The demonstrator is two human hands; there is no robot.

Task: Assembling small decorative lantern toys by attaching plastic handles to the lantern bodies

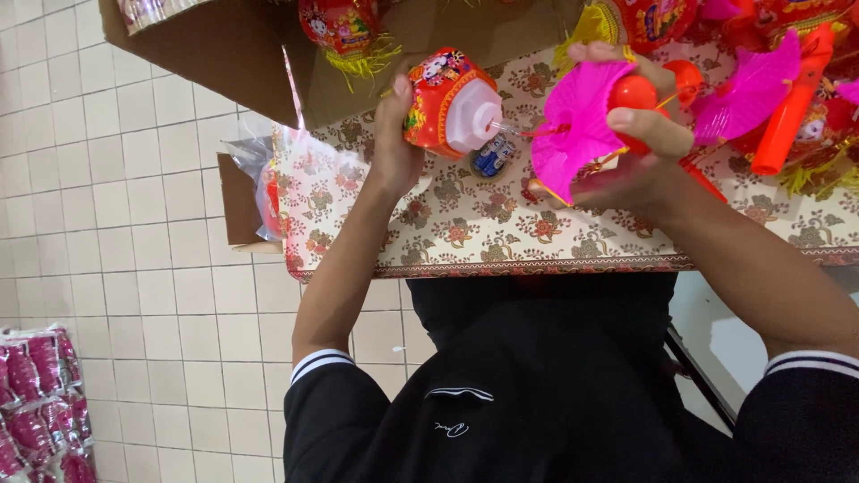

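Head-camera view, looking down over a table draped in a floral patterned cloth [465, 224]. The left hand [394, 148] is gripping a small red toy lantern [447, 100] with a translucent white end cap, its fingers curling closed around the lantern's far side and the thumb pressing the near side; the lantern is being held tilted above the cloth, clear of the table surface. The right hand [640, 148] is closing around an orange-red handle piece [637, 92] that is carrying a bright pink pleated paper fan [577, 121]; the thumb and the upper fingers are pinching the piece from 2 sides, and the fan is spreading toward the lantern, with a thin wire bridging the gap between the 2 parts. Just below the lantern, a small blue and white item [492, 156] is lying on the cloth; its kind cannot be told. At the right end of the table, a crowded pile of similar red lanterns, pink fans and an orange stick [787, 116] is taking up the surface beside the right hand. Beyond the lantern, a brown cardboard box [233, 54] is sitting over the far left of the table, with another red lantern with yellow tassels [344, 31] in front of it. A clear plastic bag [259, 170] is hanging off the table's left edge. On the white tiled floor [134, 268], packets of pink goods [40, 402] are lying at the lower left.
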